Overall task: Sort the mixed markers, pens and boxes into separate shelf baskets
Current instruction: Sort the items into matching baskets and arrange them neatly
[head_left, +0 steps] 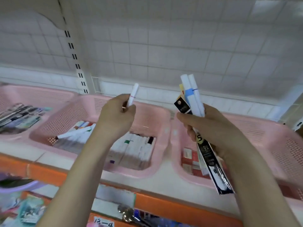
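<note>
Single head-worn wide-angle view. It looks forward and slightly down from close above the left hand [117, 115] and right hand [211, 128], both raised near frame centre. Beyond the hands lie pink baskets [160, 112] on a shelf [164, 179]; a gridded back panel [164, 46] fills the upper frame.

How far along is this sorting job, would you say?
Partly done, it seems. The middle basket already holds rows of white markers, the right basket some red boxes, and the left basket dark packets. In hand: the left hand grips one white marker; the right hand holds a mixed bundle of markers and packaged pens, which is left to sort.
</note>
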A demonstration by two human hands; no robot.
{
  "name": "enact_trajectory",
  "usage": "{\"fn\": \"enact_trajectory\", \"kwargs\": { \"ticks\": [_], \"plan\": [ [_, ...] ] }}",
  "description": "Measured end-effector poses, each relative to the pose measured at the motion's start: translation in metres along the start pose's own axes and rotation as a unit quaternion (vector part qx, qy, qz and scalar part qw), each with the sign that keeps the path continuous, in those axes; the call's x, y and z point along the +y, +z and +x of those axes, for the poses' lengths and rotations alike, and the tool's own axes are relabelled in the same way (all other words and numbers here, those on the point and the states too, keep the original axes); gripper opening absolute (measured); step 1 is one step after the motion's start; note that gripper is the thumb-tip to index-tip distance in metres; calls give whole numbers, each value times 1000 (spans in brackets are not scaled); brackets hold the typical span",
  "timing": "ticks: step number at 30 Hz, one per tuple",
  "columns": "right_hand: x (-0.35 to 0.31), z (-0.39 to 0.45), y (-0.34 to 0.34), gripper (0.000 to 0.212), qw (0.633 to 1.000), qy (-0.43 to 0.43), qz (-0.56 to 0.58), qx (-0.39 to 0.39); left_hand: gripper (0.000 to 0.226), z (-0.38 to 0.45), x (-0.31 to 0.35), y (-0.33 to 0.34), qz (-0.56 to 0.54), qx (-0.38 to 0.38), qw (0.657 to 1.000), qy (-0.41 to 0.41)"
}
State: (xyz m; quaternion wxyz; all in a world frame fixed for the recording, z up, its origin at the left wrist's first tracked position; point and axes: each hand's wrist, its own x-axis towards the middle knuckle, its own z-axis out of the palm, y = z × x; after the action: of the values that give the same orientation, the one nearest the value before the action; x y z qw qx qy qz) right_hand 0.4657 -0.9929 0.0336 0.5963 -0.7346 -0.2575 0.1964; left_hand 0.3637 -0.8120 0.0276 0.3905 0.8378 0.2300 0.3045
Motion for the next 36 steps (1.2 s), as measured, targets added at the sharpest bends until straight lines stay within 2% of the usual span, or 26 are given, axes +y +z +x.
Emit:
{"fn": "enact_trajectory", "kwargs": {
  "ticks": [3,5,7,9,11,14,17,21,24,27,30,32,34,36],
  "plan": [
    [-9,13,53,17,1000,4,1,18,18,17,-32,-44,-28,-4,1000,-2],
    [-14,24,86,16,1000,23,-1,20,14,32,-55,-74,-51,-19,998,-16],
    [-18,34,115,16,999,39,-6,17,13,47,-79,-100,-27,-47,998,-19],
    [-20,43,140,16,999,47,-12,17,13,64,-101,-119,40,-113,992,-24],
    [-22,52,162,16,998,59,-18,23,4,80,-120,-127,143,-212,966,-23],
    [-20,61,187,15,996,81,-25,35,5,98,-143,-122,282,-327,902,-23],
    [-19,65,201,13,993,101,-46,42,21,109,-156,-106,353,-387,852,-13],
    [-18,68,209,13,990,118,-60,38,15,116,-158,-93,372,-439,818,3],
    [-15,68,209,14,988,131,-63,48,19,114,-153,-90,376,-465,801,14],
    [-11,69,210,15,987,137,-67,46,24,114,-150,-95,405,-445,799,13],
    [-10,72,211,15,987,140,-75,39,54,119,-150,-105,440,-403,802,9],
    [-8,75,211,15,985,145,-83,35,72,118,-149,-110,471,-413,779,21],
    [-5,76,213,15,984,150,-91,31,63,116,-149,-111,518,-446,730,28],
    [0,77,213,16,983,152,-99,33,49,115,-149,-111,528,-454,717,20]
  ]
}}
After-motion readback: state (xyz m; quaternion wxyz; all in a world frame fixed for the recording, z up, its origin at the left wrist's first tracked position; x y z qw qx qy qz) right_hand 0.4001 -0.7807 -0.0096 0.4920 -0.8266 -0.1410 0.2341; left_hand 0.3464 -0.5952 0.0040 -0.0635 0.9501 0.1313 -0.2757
